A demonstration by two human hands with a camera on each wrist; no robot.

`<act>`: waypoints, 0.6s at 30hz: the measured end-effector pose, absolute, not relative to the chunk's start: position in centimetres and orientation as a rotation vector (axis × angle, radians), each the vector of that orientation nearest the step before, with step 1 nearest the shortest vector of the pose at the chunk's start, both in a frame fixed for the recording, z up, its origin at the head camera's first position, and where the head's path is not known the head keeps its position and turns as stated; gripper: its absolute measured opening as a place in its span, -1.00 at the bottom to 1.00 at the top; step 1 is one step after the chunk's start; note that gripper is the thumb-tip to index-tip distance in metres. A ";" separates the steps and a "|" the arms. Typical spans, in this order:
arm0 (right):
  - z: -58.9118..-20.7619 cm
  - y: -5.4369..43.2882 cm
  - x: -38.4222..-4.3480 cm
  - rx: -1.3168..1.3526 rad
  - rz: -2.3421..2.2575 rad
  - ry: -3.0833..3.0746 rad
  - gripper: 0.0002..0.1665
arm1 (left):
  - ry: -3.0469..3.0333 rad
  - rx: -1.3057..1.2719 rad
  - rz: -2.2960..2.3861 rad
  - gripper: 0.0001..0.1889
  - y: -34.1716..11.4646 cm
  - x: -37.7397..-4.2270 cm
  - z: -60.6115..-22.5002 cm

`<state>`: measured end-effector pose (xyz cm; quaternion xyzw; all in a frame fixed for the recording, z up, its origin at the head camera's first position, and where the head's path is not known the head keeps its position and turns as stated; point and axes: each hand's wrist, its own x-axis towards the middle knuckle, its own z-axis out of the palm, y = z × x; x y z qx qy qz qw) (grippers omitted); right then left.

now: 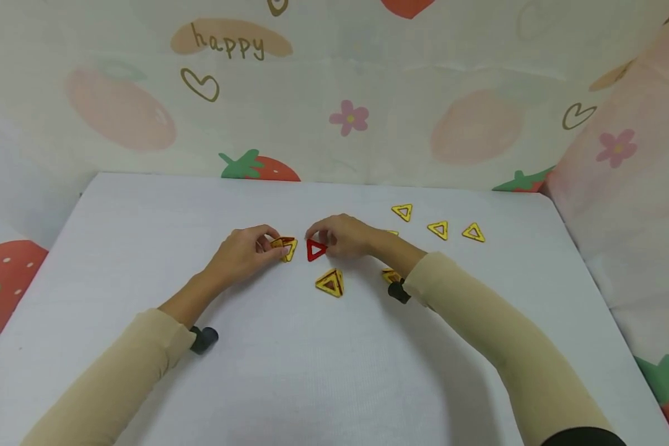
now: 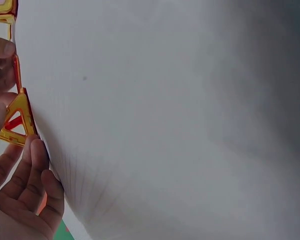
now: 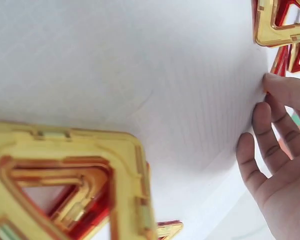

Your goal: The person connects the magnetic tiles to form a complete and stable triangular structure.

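Note:
My left hand (image 1: 245, 251) pinches a small yellow-and-red build of triangular magnetic tiles (image 1: 293, 246) between thumb and fingers, close over the white table. In the left wrist view its yellow triangular face (image 2: 29, 122) stands upright near the fingertips. Just to the right, my right hand (image 1: 345, 235) holds a red triangular magnetic tile (image 1: 310, 251) at its right side. The right wrist view shows thumb and index finger meeting on its edge (image 3: 278, 64). Nearer me sits a finished-looking yellow pyramid of tiles (image 1: 329, 283).
Another yellow tile piece (image 1: 390, 276) lies beneath the right forearm, partly hidden by the black wrist camera (image 1: 398, 292). Flat yellow triangles (image 1: 402, 212) lie at the back right, one partly behind the right wrist. A patterned cloth (image 1: 401, 124) hangs behind the table (image 1: 290, 371).

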<state>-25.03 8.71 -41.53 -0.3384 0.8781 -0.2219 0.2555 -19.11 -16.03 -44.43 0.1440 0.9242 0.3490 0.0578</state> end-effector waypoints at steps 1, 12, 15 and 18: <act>-41.5 8.7 -25.0 -0.916 -0.607 2.383 -0.49 | 2.803 0.435 1.056 -0.65 -16.0 -19.1 -44.4; -41.8 8.7 -24.7 -0.857 -0.647 2.429 -0.60 | 2.818 0.436 1.054 -0.65 -15.8 -19.1 -44.4; -41.8 8.6 -24.6 -0.838 -0.657 2.438 -0.62 | 2.819 0.449 1.062 -0.65 -15.7 -19.1 -44.5; -41.9 8.5 -24.6 -0.832 -0.662 2.445 -0.64 | 2.812 0.457 1.070 -0.65 -15.7 -19.1 -44.5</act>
